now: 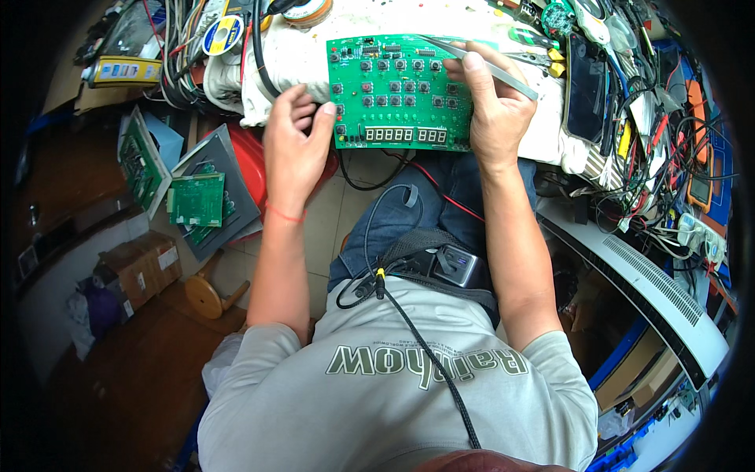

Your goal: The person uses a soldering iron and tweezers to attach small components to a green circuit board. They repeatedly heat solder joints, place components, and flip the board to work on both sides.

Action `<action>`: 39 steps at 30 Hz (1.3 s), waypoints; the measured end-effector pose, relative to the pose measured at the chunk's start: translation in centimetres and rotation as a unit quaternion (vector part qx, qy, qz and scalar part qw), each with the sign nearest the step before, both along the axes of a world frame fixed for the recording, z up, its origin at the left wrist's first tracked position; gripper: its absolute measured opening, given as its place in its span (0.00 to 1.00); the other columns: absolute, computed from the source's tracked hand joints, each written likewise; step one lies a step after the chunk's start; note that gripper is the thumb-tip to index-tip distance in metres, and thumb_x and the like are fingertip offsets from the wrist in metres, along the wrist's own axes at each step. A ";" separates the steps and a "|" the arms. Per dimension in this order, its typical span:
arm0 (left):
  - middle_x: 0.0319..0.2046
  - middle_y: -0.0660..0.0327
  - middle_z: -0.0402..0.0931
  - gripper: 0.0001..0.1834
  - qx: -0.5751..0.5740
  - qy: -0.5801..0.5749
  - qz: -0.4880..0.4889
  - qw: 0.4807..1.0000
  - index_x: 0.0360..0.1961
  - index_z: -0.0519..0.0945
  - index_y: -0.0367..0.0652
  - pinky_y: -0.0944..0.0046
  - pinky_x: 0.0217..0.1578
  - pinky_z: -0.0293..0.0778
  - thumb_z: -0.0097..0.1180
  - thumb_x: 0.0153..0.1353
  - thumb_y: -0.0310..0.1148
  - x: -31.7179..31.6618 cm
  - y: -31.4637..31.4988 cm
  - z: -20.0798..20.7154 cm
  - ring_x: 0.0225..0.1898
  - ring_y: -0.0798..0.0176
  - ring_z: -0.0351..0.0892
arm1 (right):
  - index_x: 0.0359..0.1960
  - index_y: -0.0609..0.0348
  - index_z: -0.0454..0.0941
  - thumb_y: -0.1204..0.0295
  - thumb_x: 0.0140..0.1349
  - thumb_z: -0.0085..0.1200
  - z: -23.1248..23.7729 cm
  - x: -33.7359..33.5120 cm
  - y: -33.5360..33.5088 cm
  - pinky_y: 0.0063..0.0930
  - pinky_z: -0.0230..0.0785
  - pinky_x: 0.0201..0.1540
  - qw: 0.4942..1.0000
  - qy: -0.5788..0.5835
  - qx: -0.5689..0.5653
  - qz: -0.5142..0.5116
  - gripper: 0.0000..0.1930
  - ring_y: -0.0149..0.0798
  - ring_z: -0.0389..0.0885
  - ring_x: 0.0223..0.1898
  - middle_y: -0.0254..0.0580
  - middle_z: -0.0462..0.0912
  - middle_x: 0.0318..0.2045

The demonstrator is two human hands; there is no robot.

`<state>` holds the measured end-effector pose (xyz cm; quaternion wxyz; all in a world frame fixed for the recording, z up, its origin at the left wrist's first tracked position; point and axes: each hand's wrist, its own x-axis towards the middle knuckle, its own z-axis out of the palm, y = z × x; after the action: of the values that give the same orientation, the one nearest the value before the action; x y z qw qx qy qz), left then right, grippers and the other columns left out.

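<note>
A green circuit board (393,93) lies on the front edge of the white-covered bench, its near part reaching over my lap. It carries rows of small black push buttons and, along its near edge, a digit display (406,136). My right hand (497,118) is closed on grey metal tweezers (511,82), by the board's right edge. The tweezers' tips point left over the board's far edge. My left hand (299,141) is beside the board's left edge, fingers loosely curled and apart from the thumb. The thumb tip is at the board's edge; whether it presses there is unclear.
Solder spools (223,35), cables and a yellow can (124,71) crowd the left. Pliers (543,57), a dark phone-like slab (586,88), tangled wires and an orange meter (699,187) fill the right. More boards (195,200) lean low left, above a wooden stool (204,296).
</note>
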<state>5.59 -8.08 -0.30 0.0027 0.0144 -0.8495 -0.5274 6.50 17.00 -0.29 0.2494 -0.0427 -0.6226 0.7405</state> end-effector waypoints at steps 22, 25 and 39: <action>0.48 0.56 0.86 0.15 0.415 -0.146 -0.105 0.892 0.57 0.79 0.33 0.63 0.47 0.84 0.60 0.71 0.24 0.9 3.4 8.5 0.45 0.64 0.88 | 0.58 0.69 0.77 0.68 0.77 0.54 2.0 4.3 2.3 0.36 0.85 0.51 0.952 -0.016 -0.292 0.086 0.16 0.48 0.90 0.49 0.55 0.86 0.50; 0.49 0.55 0.86 0.15 0.424 -0.165 -0.069 0.888 0.58 0.79 0.33 0.62 0.49 0.84 0.59 0.72 0.24 2.8 3.8 9.8 0.46 0.64 0.87 | 0.59 0.67 0.75 0.69 0.78 0.53 3.5 5.6 0.6 0.38 0.86 0.54 0.914 -0.020 -0.379 0.146 0.16 0.52 0.89 0.52 0.58 0.85 0.53; 0.47 0.54 0.85 0.17 0.453 -0.178 -0.077 0.870 0.56 0.78 0.31 0.64 0.48 0.83 0.52 0.66 0.18 6.3 6.6 9.6 0.45 0.64 0.87 | 0.50 0.66 0.87 0.79 0.65 0.68 5.8 8.9 -3.0 0.25 0.82 0.52 0.985 -0.037 -0.152 0.079 0.12 0.33 0.88 0.47 0.45 0.90 0.47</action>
<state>11.89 -1.48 9.34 -0.1961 0.0427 -0.5022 -0.8411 15.42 14.01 5.54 0.1580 -0.0582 -0.5131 0.8416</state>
